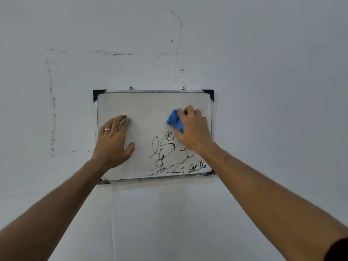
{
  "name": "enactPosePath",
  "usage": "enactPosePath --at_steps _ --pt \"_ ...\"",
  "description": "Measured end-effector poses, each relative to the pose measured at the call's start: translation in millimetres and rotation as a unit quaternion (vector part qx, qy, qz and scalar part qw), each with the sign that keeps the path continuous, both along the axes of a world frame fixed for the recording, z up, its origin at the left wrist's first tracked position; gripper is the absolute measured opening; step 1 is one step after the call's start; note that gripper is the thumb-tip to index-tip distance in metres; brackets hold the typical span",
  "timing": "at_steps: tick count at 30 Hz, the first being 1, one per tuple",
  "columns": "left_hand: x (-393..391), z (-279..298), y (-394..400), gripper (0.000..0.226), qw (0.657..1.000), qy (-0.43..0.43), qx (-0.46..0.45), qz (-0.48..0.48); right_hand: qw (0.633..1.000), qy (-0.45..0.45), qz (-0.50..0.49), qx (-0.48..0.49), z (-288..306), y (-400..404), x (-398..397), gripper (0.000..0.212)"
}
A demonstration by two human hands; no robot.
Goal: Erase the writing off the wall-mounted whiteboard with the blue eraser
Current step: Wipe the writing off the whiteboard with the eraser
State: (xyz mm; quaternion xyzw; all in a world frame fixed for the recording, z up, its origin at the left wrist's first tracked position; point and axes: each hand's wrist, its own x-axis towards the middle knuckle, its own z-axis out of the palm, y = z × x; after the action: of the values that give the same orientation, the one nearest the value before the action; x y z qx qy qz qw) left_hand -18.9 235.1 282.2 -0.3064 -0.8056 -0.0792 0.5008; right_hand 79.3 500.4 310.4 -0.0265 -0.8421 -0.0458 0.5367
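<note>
- While my left hand [113, 142] lies flat on the whiteboard [146, 110] near its left edge, fingers spread apart & holding nothing, my right hand [192, 129] is clamped on the blue eraser [175, 121].
- Eraser is pressed to the board in the upper right part, a bit in from the right edge; only its left side shows, the rest is under my fingers.
- Black marker writing [169, 155] sits in the lower right quarter of the board, just below the eraser & running down to the bottom edge; part of it is hidden behind my right wrist.
- Upper half & left side of the board are bare, w/ a faint grey smear.
- Board has a thin metal frame, black plastic caps [98, 94] at the top corners, two small hangers on the top edge; it's mounted on a pale grey wall [263, 72].
- Ring [107, 129] on a left finger.
- Wall shows a dotted dirty outline [51, 110] of a bigger rectangle up & left of the board, plus a thin dark line [178, 44] running up from the top edge.
</note>
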Motion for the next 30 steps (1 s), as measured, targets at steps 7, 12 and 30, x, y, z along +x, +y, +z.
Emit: enactPosePath --at_steps 7,12,30 --pt "-4 -6 0 0.081 1.0 0.015 0.006 -0.005 0.997 0.025 -0.03 -0.065 11 19 11 0.06" --pt "-9 -8 -1 0.081 1.0 0.021 0.006 -0.008 0.999 -0.025 -0.019 0.009 2 36 14 0.064" --pt "-18 -20 -2 0.077 0.999 0.037 0.004 -0.016 0.998 0.007 -0.043 -0.04 10 65 26 0.06"
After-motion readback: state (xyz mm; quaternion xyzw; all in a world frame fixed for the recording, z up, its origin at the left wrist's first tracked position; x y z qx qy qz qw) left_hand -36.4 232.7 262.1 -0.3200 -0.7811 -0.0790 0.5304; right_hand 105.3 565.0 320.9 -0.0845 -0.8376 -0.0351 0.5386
